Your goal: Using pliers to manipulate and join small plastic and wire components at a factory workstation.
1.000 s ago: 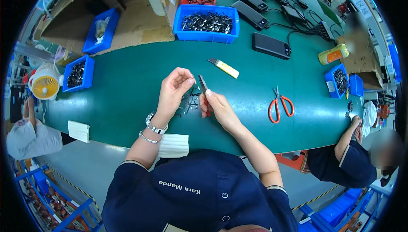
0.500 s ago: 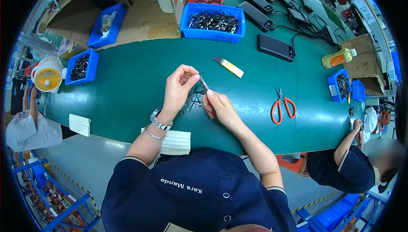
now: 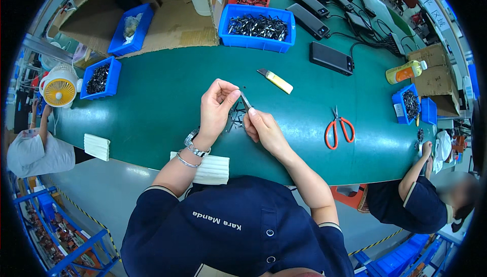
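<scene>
My left hand (image 3: 215, 108) is closed in a pinch over the middle of the green table (image 3: 167, 99); what lies between its fingertips is too small to name. My right hand (image 3: 265, 129) grips a slim, pointed metal tool (image 3: 245, 101), its tip touching or very near the left fingertips. Whether it is a blade or tweezers I cannot tell. Just beyond the tip shows a tiny dark bit (image 3: 244, 87). Below and between my hands lies a loose pile of small black and silver parts (image 3: 235, 120), partly hidden by them.
Beyond my hands lies a yellow utility knife (image 3: 279, 82); to the right, orange-handled nippers (image 3: 335, 129). A blue bin (image 3: 258, 43) of small parts stands at the back, near black power banks (image 3: 331, 57). White foam pads (image 3: 212, 170) lie at the front edge. A co-worker (image 3: 406, 201) sits right.
The dark bit at my left fingertips now shows slightly apart from them. Both hands otherwise hold nearly the same pose. The view has shifted slightly.
</scene>
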### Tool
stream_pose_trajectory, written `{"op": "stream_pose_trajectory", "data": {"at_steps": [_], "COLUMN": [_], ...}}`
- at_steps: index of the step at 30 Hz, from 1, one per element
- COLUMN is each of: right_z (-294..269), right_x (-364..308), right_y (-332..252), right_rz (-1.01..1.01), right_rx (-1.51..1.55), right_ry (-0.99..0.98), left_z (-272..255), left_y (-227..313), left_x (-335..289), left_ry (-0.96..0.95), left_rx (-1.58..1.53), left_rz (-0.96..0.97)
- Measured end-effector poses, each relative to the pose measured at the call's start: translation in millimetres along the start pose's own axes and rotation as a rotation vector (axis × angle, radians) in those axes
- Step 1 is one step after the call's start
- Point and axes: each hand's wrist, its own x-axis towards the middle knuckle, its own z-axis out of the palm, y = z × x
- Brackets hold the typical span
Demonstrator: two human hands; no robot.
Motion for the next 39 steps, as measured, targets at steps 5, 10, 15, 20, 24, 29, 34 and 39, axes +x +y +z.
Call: {"op": "stream_pose_trajectory", "data": {"at_steps": [5, 10, 15, 20, 24, 29, 34, 39], "right_z": [8, 10, 14, 18, 18, 10, 7, 9], "right_x": [0, 0, -2, -6, -7, -6, -5, -3], "right_y": [1, 9, 3, -5, -10, -7, -6, -12], "right_rz": [-0.077, -0.029, 0.002, 0.051, 0.103, 0.089, 0.101, 0.012], "right_rx": [0.022, 0.103, 0.255, 0.341, 0.452, 0.459, 0.386, 0.371], "right_ry": [0.043, 0.031, 0.001, -0.039, -0.096, -0.129, -0.165, -0.026], "left_z": [0, 4, 7, -2, -5, 4, -2, 2], "left_y": [-2, -1, 7, -8, -10, 10, -1, -5], "left_x": [-1, -2, -4, -5, -2, 0, 0, -5], "left_ry": [-0.008, -0.021, -0.092, -0.281, -0.293, -0.201, -0.125, -0.181], "left_rx": [0.023, -0.021, -0.265, -0.548, -0.568, -0.266, -0.238, -0.503], "left_rz": [0.023, -0.013, -0.197, -0.381, -0.351, -0.210, -0.084, -0.220]}}
